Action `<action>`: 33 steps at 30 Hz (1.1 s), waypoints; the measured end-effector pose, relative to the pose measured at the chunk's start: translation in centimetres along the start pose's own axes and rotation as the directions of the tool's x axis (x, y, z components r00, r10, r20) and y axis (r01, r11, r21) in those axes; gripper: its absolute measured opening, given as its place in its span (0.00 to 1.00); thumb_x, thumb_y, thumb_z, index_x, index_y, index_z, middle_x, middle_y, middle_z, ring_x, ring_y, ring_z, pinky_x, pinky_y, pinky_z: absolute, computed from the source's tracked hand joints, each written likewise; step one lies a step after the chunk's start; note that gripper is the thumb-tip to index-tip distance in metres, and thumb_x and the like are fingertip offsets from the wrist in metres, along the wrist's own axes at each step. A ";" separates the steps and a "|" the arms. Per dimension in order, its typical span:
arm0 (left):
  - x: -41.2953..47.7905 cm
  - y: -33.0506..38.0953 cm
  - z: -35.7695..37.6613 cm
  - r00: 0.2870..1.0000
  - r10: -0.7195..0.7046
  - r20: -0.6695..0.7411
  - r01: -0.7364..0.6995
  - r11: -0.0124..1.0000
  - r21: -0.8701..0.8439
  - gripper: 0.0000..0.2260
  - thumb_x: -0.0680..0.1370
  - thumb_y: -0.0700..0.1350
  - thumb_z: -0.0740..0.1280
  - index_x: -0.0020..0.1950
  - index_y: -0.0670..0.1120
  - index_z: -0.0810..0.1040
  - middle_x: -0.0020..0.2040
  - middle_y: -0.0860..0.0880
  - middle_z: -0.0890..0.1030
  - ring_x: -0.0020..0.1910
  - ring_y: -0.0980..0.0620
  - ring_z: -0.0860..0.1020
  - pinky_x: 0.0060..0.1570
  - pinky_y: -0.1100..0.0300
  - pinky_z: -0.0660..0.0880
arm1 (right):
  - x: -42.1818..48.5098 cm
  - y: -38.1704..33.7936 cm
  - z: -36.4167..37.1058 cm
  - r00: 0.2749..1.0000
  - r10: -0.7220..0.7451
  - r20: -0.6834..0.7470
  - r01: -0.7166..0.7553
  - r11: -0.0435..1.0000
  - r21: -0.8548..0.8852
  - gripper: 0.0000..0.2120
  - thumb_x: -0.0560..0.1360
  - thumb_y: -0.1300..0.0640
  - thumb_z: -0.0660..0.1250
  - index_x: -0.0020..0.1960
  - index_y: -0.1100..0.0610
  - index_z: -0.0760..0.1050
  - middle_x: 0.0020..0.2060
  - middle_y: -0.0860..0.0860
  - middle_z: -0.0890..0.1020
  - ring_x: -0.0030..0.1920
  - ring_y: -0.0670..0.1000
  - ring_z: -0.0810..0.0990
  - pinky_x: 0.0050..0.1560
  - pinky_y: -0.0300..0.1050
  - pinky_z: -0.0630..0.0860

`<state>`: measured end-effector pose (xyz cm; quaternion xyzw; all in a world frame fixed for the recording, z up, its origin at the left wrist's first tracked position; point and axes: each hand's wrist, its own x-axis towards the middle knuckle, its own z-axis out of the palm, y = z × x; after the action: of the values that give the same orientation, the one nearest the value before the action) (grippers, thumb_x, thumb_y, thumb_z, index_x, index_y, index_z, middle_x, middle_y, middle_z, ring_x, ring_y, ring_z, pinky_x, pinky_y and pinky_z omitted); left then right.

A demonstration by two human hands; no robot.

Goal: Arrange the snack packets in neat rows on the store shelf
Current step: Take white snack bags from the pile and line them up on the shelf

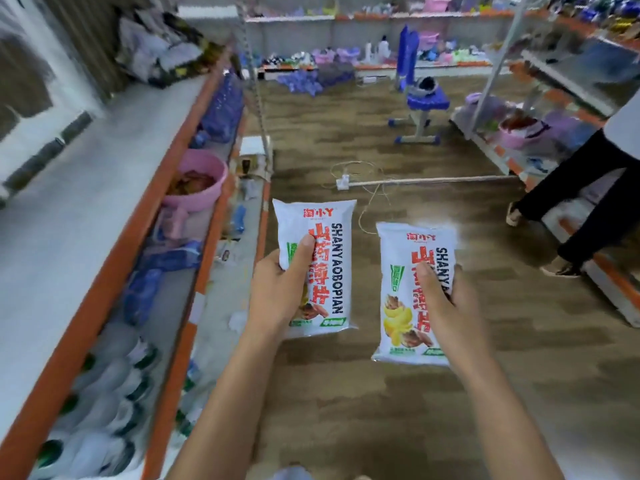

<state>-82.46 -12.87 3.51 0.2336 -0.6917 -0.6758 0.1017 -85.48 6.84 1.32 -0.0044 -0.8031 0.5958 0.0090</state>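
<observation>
We see the person holding two snack packets out in front of the body, one in each hand, above the wood-patterned floor (pixel 450 358). The left hand (pixel 277 292) grips the left packet (pixel 325 237) by its lower left side, thumb pressed across the printed front, the fingers hidden behind it. The right hand (pixel 446 303) grips the right packet (pixel 405 271) by its right edge, thumb lying over the red lettering, fingertips wrapped round the side. Both packets are white with red characters and a green band at the bottom, upright with their tops away from us, faces to the camera. They are side by side and apart, the left one higher in the view than the right; neither touches the shelf.

The store shelf (pixel 114 271) runs along the left, its tiers edged in orange. On its middle tier we make out a pink basin (pixel 207 181), and nearer us a heap of blue packets (pixel 142 296). Lower and closer lie white packets with green ends (pixel 114 386), though the blur there is heavy and we cannot be sure they match the two in hand. Ahead a blue chair (pixel 420 98) stands on the floor, and a white socket block (pixel 343 182) with its cord lies between it and the packets. At the right edge another person's dark-trousered legs (pixel 571 209) stand beside a second shelf unit (pixel 561 77).
</observation>
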 end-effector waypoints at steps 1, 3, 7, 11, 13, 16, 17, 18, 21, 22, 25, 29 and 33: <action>0.7 0.2 -0.9 0.999 0.007 -0.046 -0.008 1.000 -0.007 0.12 0.77 0.55 0.65 0.41 0.49 0.81 0.37 0.51 0.85 0.36 0.51 0.84 0.39 0.57 0.80 | 1.2 -0.4 1.5 0.999 -0.008 0.041 0.008 1.000 0.017 0.12 0.75 0.44 0.63 0.47 0.52 0.75 0.38 0.45 0.84 0.37 0.41 0.83 0.37 0.39 0.75; 2.3 0.6 -2.9 0.990 0.021 -0.143 -0.025 0.999 -0.026 0.12 0.77 0.54 0.65 0.41 0.49 0.81 0.36 0.52 0.85 0.36 0.52 0.84 0.39 0.58 0.80 | 3.2 -1.5 4.6 0.992 -0.034 0.122 0.032 0.999 0.018 0.12 0.75 0.44 0.63 0.45 0.52 0.75 0.38 0.45 0.84 0.36 0.41 0.82 0.37 0.40 0.76; 6.1 1.1 -7.9 0.942 0.056 -0.331 -0.062 0.998 -0.009 0.13 0.76 0.57 0.65 0.41 0.50 0.81 0.38 0.53 0.85 0.38 0.53 0.84 0.44 0.52 0.81 | 6.5 -3.9 11.7 0.950 -0.108 0.293 0.110 0.994 0.009 0.16 0.73 0.39 0.61 0.46 0.52 0.75 0.38 0.46 0.84 0.36 0.43 0.82 0.37 0.42 0.78; 10.5 2.3 -13.0 0.889 0.090 -0.448 -0.103 0.995 -0.005 0.13 0.76 0.57 0.65 0.43 0.50 0.81 0.38 0.53 0.85 0.38 0.53 0.84 0.44 0.51 0.81 | 9.6 -6.8 19.2 0.902 -0.152 0.404 0.144 0.988 0.051 0.16 0.72 0.40 0.63 0.45 0.52 0.74 0.39 0.48 0.84 0.37 0.44 0.83 0.39 0.44 0.79; 12.5 2.9 -15.6 0.864 0.094 -0.495 -0.110 0.994 -0.004 0.13 0.76 0.58 0.64 0.44 0.50 0.81 0.39 0.52 0.85 0.38 0.52 0.84 0.45 0.50 0.81 | 11.0 -8.6 23.0 0.873 -0.201 0.443 0.187 0.979 0.077 0.13 0.74 0.42 0.64 0.45 0.53 0.74 0.39 0.47 0.83 0.36 0.41 0.82 0.34 0.35 0.77; 14.6 3.2 -19.5 0.814 0.107 -0.570 -0.142 0.990 -0.016 0.12 0.76 0.57 0.64 0.45 0.50 0.79 0.40 0.51 0.85 0.38 0.52 0.84 0.46 0.48 0.81 | 12.2 -10.9 28.6 0.805 -0.255 0.535 0.228 0.967 0.118 0.18 0.70 0.37 0.62 0.47 0.50 0.74 0.40 0.46 0.84 0.38 0.41 0.83 0.38 0.39 0.79; 15.0 3.1 -20.7 0.796 0.117 -0.594 -0.160 0.987 -0.020 0.12 0.76 0.57 0.64 0.46 0.50 0.79 0.41 0.51 0.85 0.39 0.51 0.84 0.45 0.48 0.81 | 12.4 -11.5 30.3 0.786 -0.264 0.560 0.235 0.964 0.125 0.19 0.69 0.36 0.62 0.47 0.50 0.74 0.41 0.46 0.84 0.39 0.42 0.83 0.39 0.41 0.79; 15.2 3.0 -21.9 0.775 0.118 -0.621 -0.169 0.985 -0.024 0.13 0.77 0.58 0.64 0.47 0.49 0.80 0.41 0.50 0.85 0.39 0.51 0.84 0.45 0.48 0.81 | 12.5 -12.0 31.9 0.760 -0.276 0.589 0.248 0.960 0.130 0.18 0.69 0.36 0.61 0.47 0.49 0.74 0.40 0.45 0.84 0.39 0.42 0.83 0.40 0.42 0.80; 15.3 2.1 -25.7 0.668 0.095 -0.738 -0.134 0.991 0.007 0.16 0.77 0.59 0.62 0.47 0.48 0.80 0.39 0.51 0.85 0.38 0.52 0.84 0.43 0.51 0.80 | 12.3 -13.2 36.5 0.670 -0.316 0.672 0.289 0.945 0.157 0.16 0.72 0.38 0.61 0.48 0.49 0.74 0.41 0.44 0.83 0.39 0.42 0.83 0.41 0.43 0.80; 15.2 1.8 -26.8 0.623 0.092 -0.777 -0.125 0.992 0.018 0.15 0.78 0.59 0.61 0.45 0.49 0.79 0.39 0.52 0.85 0.38 0.53 0.84 0.44 0.49 0.80 | 12.2 -13.6 38.0 0.631 -0.331 0.702 0.304 0.937 0.169 0.17 0.71 0.38 0.61 0.49 0.50 0.74 0.41 0.45 0.83 0.39 0.42 0.83 0.41 0.45 0.80; 14.6 0.9 -29.6 0.509 0.059 -0.859 -0.119 0.993 -0.003 0.14 0.78 0.60 0.59 0.43 0.53 0.78 0.40 0.52 0.85 0.41 0.52 0.83 0.48 0.44 0.79 | 11.3 -14.8 42.0 0.496 -0.356 0.792 0.322 0.922 0.214 0.23 0.69 0.36 0.61 0.50 0.54 0.73 0.40 0.49 0.83 0.38 0.46 0.83 0.40 0.48 0.81; 12.9 0.0 -32.7 0.341 0.001 -0.940 -0.165 0.984 -0.059 0.13 0.78 0.58 0.61 0.48 0.50 0.77 0.44 0.49 0.85 0.44 0.49 0.84 0.49 0.42 0.79 | 9.1 -16.2 47.1 0.264 -0.383 0.885 0.324 0.900 0.293 0.20 0.70 0.38 0.60 0.49 0.54 0.72 0.39 0.47 0.83 0.35 0.41 0.82 0.32 0.34 0.77; 10.6 -0.6 -34.7 0.151 -0.050 -0.987 -0.169 0.983 -0.076 0.08 0.80 0.51 0.62 0.49 0.49 0.78 0.45 0.48 0.85 0.45 0.49 0.84 0.48 0.43 0.80 | 6.6 -17.3 51.1 0.058 -0.384 0.922 0.307 0.885 0.349 0.12 0.74 0.45 0.63 0.49 0.53 0.73 0.39 0.44 0.82 0.36 0.36 0.81 0.31 0.28 0.72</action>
<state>-75.74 -48.57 3.33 0.5799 -0.4076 -0.4117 0.5728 -93.04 -46.92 3.09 0.5716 -0.5728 0.4575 -0.3686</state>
